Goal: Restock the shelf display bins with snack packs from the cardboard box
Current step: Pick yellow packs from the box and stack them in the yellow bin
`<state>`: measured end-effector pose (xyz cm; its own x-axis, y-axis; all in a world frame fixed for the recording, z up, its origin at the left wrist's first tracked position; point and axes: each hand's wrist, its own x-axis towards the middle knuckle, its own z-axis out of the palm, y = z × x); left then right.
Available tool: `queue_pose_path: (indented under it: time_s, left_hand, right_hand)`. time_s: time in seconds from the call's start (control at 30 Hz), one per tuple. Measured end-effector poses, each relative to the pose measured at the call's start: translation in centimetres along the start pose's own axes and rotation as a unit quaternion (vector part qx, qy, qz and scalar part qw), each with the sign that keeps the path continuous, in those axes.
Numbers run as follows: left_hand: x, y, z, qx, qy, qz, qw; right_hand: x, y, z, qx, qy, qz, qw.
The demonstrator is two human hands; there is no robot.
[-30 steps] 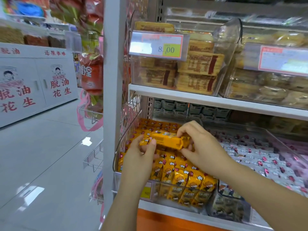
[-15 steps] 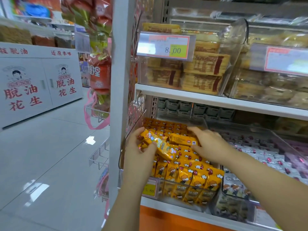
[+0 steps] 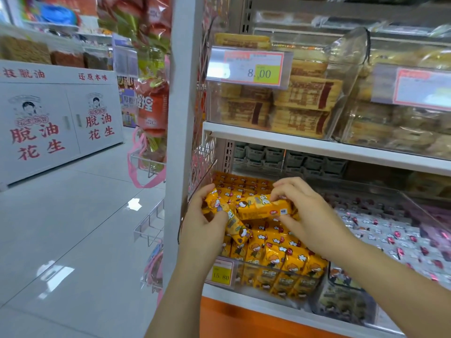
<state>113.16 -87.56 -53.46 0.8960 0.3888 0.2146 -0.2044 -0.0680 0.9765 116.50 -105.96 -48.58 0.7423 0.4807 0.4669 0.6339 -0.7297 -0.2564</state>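
A clear display bin (image 3: 244,269) on the lower shelf holds rows of yellow snack packs (image 3: 280,257). My left hand (image 3: 207,225) grips one yellow snack pack (image 3: 231,220) that slants down over the rows at the bin's left side. My right hand (image 3: 310,215) pinches a second yellow snack pack (image 3: 263,207), held level just above the rows. The two packs touch near their inner ends. The cardboard box is out of view.
A neighbouring bin (image 3: 390,235) of white and pink packs sits to the right. The upper shelf (image 3: 317,147) carries bins of brown packs behind price tags (image 3: 253,68). A white upright post (image 3: 180,118) stands left of the bins, with tiled aisle floor (image 3: 73,228) beyond.
The single bundle has split into two packs, one per hand. My right hand went toward the bin's back, then came forward lifting its pack; my left keeps its pack tilted at the left.
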Motion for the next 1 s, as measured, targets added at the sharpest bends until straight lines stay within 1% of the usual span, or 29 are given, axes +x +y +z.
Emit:
queue_pose_path:
  time_s: [0.1,0.27,0.33,0.43,0.53,0.6,0.67,0.73,0.83,0.9,1.0]
  left_hand:
    - [-0.4,0.3,-0.3,0.001,-0.018,0.009,1.000]
    - [-0.8,0.3,-0.7,-0.012,-0.023,0.012,1.000]
    - [-0.9,0.4,-0.8,-0.017,-0.023,0.015,0.999]
    - [-0.9,0.6,-1.0,-0.018,-0.019,0.035,0.999]
    - [-0.5,0.5,-1.5,-0.025,0.002,0.056,0.998]
    - [-0.4,0.5,-1.9,-0.025,0.003,0.063,0.998]
    - [-0.4,0.4,-2.1,-0.021,-0.017,0.067,0.997]
    - [-0.7,0.2,-2.2,-0.009,-0.057,0.078,0.995]
    - [-0.8,-0.5,-2.0,0.050,-0.122,0.097,0.987]
    - [-0.8,-0.8,-2.1,0.081,-0.156,0.093,0.980]
    - [-0.5,-1.0,-2.4,0.082,-0.177,0.083,0.977]
  right_hand:
    - [-0.2,-0.3,-0.6,0.098,-0.026,0.041,0.994]
    - [0.0,-1.1,-1.7,0.195,-0.056,0.106,0.973]
    - [0.0,-1.4,-1.7,0.219,-0.024,0.123,0.968]
    - [-0.1,-1.8,-1.7,0.216,0.036,0.128,0.967]
    - [-0.3,-2.1,-1.8,0.231,0.043,0.123,0.964]
    - [-0.3,-2.3,-1.7,0.235,0.041,0.105,0.965]
    - [-0.3,-2.7,-1.2,0.242,0.024,0.086,0.966]
    - [-0.3,-3.0,-0.5,0.249,-0.007,0.078,0.965]
    - [-0.4,-3.2,0.2,0.246,-0.050,0.082,0.965]
    - [-0.2,-3.1,0.3,0.235,-0.050,0.090,0.967]
    - [-0.1,-2.8,0.4,0.241,-0.046,0.091,0.965]
